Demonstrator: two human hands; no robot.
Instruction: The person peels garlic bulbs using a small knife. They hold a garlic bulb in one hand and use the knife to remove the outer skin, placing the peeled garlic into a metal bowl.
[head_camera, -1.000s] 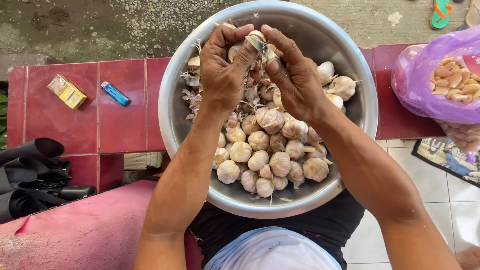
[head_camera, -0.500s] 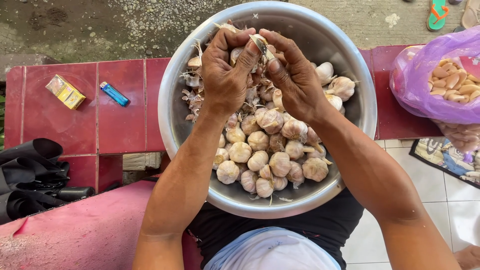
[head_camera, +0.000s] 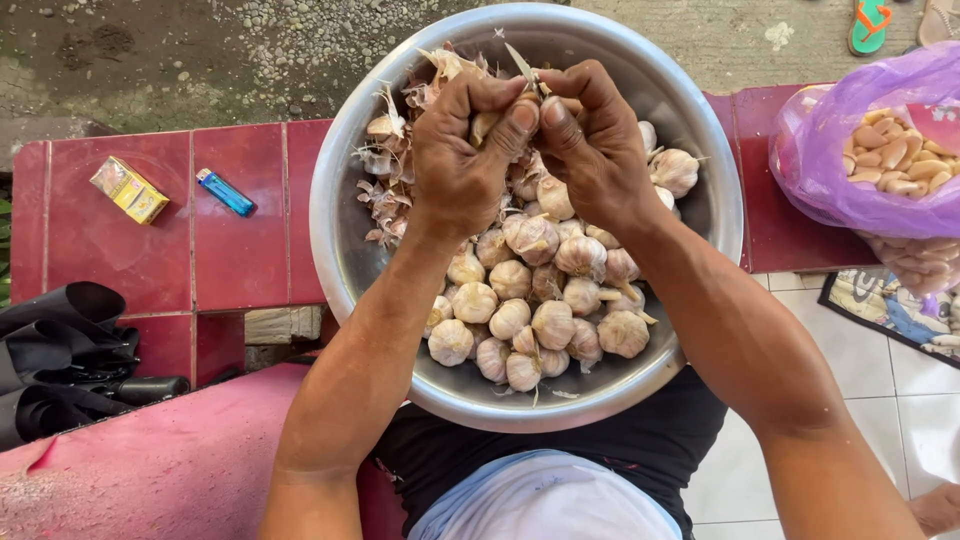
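A large steel bowl (head_camera: 340, 240) rests on my lap and holds several whole garlic bulbs (head_camera: 530, 310) near me and loose papery skins (head_camera: 395, 150) along its far left side. Both hands meet over the far half of the bowl. My left hand (head_camera: 460, 160) and my right hand (head_camera: 590, 140) pinch the same garlic piece (head_camera: 487, 125) between thumbs and fingertips, with a strip of skin sticking up above them.
A red tiled ledge (head_camera: 240, 250) carries a small yellow box (head_camera: 130, 190) and a blue lighter (head_camera: 225, 192). A purple plastic bag of peeled cloves (head_camera: 880, 160) sits at the right. A folded black umbrella (head_camera: 60, 360) lies at the left, and white floor tiles (head_camera: 900, 420) show at lower right.
Both hands stay together over the bowl's far side, and the fingers have shifted slightly on the garlic piece. The bowl has not moved.
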